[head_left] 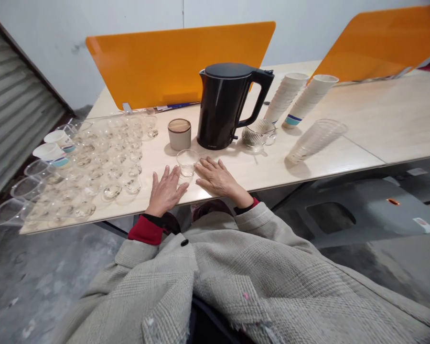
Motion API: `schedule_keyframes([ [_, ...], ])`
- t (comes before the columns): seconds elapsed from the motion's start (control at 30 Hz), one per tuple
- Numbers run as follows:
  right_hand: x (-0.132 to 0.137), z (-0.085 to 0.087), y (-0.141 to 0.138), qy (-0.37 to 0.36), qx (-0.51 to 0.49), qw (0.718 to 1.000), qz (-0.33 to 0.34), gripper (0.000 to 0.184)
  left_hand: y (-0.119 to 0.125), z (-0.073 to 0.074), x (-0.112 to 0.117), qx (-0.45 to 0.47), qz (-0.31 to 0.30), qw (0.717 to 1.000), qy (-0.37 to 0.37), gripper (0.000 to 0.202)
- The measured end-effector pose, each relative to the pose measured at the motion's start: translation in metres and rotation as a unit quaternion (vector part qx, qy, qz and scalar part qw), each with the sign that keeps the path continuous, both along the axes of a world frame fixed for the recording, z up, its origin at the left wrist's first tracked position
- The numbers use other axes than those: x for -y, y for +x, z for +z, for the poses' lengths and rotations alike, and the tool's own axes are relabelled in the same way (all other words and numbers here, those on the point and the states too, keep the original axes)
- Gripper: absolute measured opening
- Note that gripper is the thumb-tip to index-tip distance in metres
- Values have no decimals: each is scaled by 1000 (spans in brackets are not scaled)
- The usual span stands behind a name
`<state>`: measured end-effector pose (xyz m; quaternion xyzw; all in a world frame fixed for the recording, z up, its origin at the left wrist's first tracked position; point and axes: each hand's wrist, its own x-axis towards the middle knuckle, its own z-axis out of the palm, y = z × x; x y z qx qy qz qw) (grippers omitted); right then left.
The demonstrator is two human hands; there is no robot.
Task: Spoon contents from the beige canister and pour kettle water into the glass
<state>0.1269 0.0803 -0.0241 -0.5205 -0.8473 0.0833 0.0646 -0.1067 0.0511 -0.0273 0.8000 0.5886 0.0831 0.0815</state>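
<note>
Rests left hand (165, 192) and right hand (218, 177) flat on the surface (261, 170), with each grip apart and empty, beside a clear plastic cup (187, 165) mid-frame. Looks partway done, with loose cups (112, 191) crowded at left and a nested stack (314, 142) at right. Leaves room rightward, but little at the near edge.

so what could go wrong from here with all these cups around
The small clear cup stands between the left hand and the right hand, so a careless sideways move might tip it. The clear cups on the left are packed close together, some near the table's edge; one bump could spread. The ribbed glass cup is right by the kettle, and might get knocked if that is lifted.
</note>
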Motion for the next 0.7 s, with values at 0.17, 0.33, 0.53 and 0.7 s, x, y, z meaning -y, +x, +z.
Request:
schedule_keyframes([
  [0.17,6,-3,3,0,-15,1000,8,68,-4,-5,2,8,8,1000,17,67],
  [0.33,3,-9,2,20,-29,999,-26,75,-3,-7,0,22,34,998,42,66],
  [0.53,5,-5,-11,7,15,998,-53,79,8,-5,-1,-2,95,995,29,67],
  [0.7,6,-3,-14,-2,19,998,-66,78,11,-5,-1,-8,99,994,37,67],
])
